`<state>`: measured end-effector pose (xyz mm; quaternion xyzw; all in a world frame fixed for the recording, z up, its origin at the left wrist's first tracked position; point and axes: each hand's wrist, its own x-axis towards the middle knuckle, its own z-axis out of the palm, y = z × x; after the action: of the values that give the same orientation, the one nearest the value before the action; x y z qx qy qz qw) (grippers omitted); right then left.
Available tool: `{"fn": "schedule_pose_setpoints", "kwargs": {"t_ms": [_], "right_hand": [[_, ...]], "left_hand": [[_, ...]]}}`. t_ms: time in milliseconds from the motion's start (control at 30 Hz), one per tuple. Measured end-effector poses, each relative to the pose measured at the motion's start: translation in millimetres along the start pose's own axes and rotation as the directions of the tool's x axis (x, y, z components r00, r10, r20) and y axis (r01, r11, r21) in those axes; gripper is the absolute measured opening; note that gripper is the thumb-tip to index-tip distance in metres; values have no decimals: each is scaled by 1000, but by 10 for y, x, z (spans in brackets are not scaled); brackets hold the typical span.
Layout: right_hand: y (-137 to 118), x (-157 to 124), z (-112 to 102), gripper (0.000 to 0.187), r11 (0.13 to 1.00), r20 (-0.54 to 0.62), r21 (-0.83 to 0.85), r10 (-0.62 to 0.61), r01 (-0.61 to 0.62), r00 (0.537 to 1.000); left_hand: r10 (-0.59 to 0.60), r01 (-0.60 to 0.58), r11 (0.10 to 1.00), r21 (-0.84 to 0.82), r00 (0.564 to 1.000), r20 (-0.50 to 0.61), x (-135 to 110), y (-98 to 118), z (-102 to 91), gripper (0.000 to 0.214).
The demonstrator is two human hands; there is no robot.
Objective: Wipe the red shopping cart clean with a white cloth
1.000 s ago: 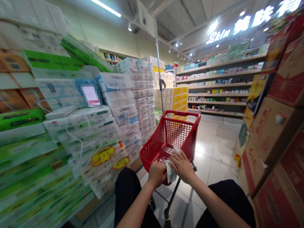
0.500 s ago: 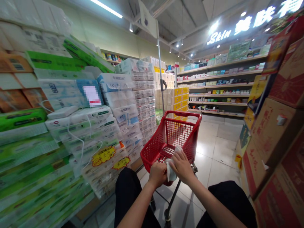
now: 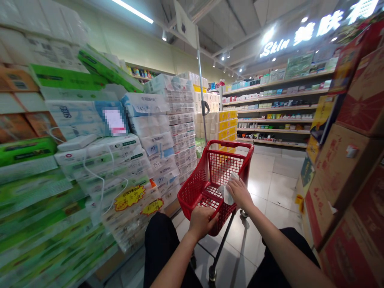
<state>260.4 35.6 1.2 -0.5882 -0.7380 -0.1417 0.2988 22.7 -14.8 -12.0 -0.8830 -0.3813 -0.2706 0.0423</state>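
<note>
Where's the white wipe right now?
In the head view, right of centre and low: the white wipe is in the right hand, at the red cart's right rim, beyond the left hand.

Single head-worn camera, looking forward and down from above the person's dark-trousered knees (image 3: 163, 240), bare left hand (image 3: 201, 222) and bare right hand (image 3: 239, 193) close below the middle, red plastic lattice-sided shopping cart (image 3: 195, 185) just beyond, long pale stocked shelves (image 3: 273, 121) well back
</note>
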Motion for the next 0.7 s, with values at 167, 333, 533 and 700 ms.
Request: {"fn": "schedule_pose_setpoints", "kwargs": {"t_ms": [167, 333, 533, 700], "right_hand": [[-532, -386, 58, 34, 997, -91, 61, -46, 51, 995], [-914, -648, -17, 30, 980, -67, 128, -147, 154, 987], [-272, -215, -93, 38, 995, 17, 25, -99, 98, 995], [310, 143, -137, 43, 994, 99, -101, -35, 46, 994]], "left_hand": [[3, -3, 1000, -3, 1000, 4, -13, -32, 15, 26], [-30, 30, 1000, -3, 999, 14, -16, -63, 51, 16], [-2, 3, 1000, -30, 1000, 28, -17, -36, 3, 31], [23, -22, 999, -35, 999, 31, -57, -53, -50, 38]]}}
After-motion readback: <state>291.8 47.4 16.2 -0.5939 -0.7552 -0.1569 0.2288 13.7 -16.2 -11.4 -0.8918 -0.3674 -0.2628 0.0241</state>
